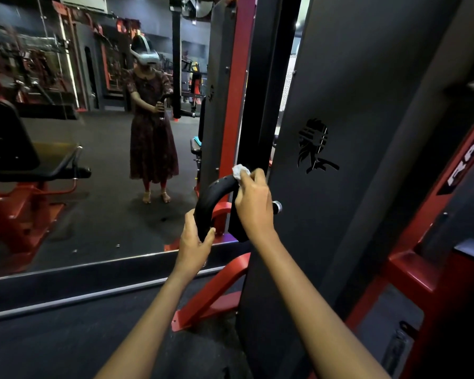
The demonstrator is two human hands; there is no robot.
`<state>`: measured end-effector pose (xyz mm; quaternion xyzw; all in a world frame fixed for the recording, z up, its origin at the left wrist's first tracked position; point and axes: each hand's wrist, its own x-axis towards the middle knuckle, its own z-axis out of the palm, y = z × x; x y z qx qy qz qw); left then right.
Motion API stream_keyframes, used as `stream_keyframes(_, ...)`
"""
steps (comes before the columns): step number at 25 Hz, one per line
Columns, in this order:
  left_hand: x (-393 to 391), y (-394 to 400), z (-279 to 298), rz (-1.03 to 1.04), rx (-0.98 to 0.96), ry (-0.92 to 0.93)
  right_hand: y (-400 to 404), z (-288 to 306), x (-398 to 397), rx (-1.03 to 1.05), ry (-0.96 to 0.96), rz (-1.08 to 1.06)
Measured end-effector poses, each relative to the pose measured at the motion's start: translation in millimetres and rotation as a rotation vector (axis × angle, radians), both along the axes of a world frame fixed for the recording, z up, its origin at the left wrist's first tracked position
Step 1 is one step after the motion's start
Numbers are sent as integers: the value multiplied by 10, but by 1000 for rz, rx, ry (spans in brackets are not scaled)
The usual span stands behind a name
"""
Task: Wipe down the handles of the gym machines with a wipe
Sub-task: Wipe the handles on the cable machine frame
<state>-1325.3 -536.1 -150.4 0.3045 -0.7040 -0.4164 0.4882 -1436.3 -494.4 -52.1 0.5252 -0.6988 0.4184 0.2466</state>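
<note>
A curved black handle arches in front of the machine's dark panel at the middle of the view. My left hand grips its lower left end from below. My right hand is closed on a crumpled white wipe, pressing it against the top of the handle's curve. The handle's right part is hidden behind my right hand; a chrome end knob sticks out beside my wrist.
A tall dark weight-stack panel with a logo and red frame bars stand right of the handle. A wall mirror fills the left, reflecting a standing person and red machines. A red machine part is at the right.
</note>
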Motion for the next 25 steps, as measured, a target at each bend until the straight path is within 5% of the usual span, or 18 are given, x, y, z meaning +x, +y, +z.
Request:
stream_keyframes(4, -9, -25, -12, -7, 12, -4, 164, 51, -54, -43, -154, 13)
stream_keyframes(9, -15, -8, -4, 12, 8, -6, -65, 235, 80, 138, 1, -62)
stream_keyframes(14, -18, -28, -21, 10, 7, -6, 64, 120, 107, 52, -73, 203)
stream_keyframes(19, -28, -36, -41, 18, 14, -7, -23, 131, 15, 54, -72, -4)
stream_keyframes(25, -18, -55, -38, 18, -53, 20, 132, -163, 500, 133, 221, 298)
